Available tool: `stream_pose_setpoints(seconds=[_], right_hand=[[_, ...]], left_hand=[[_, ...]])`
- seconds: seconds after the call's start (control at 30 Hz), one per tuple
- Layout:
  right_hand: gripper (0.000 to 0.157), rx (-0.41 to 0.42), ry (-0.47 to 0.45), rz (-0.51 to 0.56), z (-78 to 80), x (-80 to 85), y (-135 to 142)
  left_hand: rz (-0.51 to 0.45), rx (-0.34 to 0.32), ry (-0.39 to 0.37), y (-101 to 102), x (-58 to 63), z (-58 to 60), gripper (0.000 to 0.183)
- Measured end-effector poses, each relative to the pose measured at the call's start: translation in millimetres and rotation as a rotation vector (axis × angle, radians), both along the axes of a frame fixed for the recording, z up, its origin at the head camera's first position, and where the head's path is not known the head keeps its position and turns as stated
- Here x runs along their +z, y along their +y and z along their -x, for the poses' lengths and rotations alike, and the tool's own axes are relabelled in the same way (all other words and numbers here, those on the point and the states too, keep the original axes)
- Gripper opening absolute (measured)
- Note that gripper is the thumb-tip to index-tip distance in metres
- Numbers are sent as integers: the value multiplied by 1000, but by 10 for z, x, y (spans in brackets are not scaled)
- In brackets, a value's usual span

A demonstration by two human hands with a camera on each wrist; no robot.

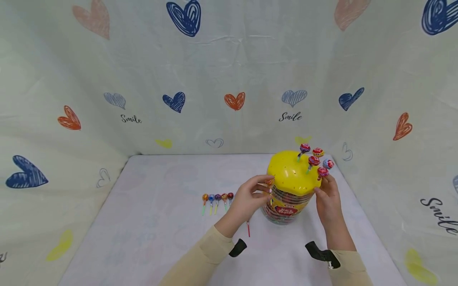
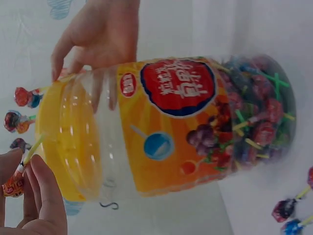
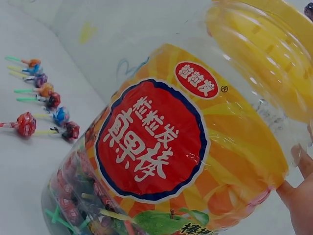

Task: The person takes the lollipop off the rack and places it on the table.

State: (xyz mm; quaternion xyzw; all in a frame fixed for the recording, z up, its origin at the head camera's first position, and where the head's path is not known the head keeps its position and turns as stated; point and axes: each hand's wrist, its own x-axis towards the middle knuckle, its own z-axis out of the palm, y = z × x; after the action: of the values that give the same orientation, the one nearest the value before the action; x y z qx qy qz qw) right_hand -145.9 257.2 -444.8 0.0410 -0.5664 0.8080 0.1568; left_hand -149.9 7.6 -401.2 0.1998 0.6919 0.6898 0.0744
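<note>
A clear plastic candy jar (image 1: pixel 286 210) with an orange and red label stands at the right of the table, lollipops filling its lower part. Its domed yellow lid (image 1: pixel 286 171) has small holes, and several wrapped lollipops (image 1: pixel 313 160) stick up from the lid's right side. My left hand (image 1: pixel 247 200) is at the lid's left edge, pinching an orange-wrapped lollipop (image 2: pixel 13 187) by its yellow-green stick (image 2: pixel 33 148). The stick's tip is right by the lid in the left wrist view. On the opposite side, my right hand (image 1: pixel 328 200) grips the jar around lid height.
A row of wrapped lollipops (image 1: pixel 218 197) lies on the white table (image 1: pixel 161 238) left of the jar. One with a red stick (image 1: pixel 248 228) lies nearer the front, partly behind my left arm. A heart-printed curtain (image 1: pixel 200 71) hangs around the table.
</note>
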Motion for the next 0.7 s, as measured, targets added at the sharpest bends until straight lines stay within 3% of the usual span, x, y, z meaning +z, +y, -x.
stream_pose_setpoints(seconds=[0.17, 0.33, 0.47, 0.57, 0.7], right_hand=[[46, -5, -43, -23, 6, 34, -11], [66, -34, -162, -59, 26, 99, -31], [74, -65, -243, -45, 29, 113, -54], [74, -67, -242, -23, 44, 103, -60], [75, -65, -247, -37, 36, 74, -72]], left_hand=[[23, 60, -58, -161, -223, -28, 46], [59, 138, -102, -309, -482, -52, 44], [107, 220, -191, -397, -736, -76, 47], [148, 270, -258, -452, -907, -81, 51], [165, 285, -310, -531, -1121, -103, 53]])
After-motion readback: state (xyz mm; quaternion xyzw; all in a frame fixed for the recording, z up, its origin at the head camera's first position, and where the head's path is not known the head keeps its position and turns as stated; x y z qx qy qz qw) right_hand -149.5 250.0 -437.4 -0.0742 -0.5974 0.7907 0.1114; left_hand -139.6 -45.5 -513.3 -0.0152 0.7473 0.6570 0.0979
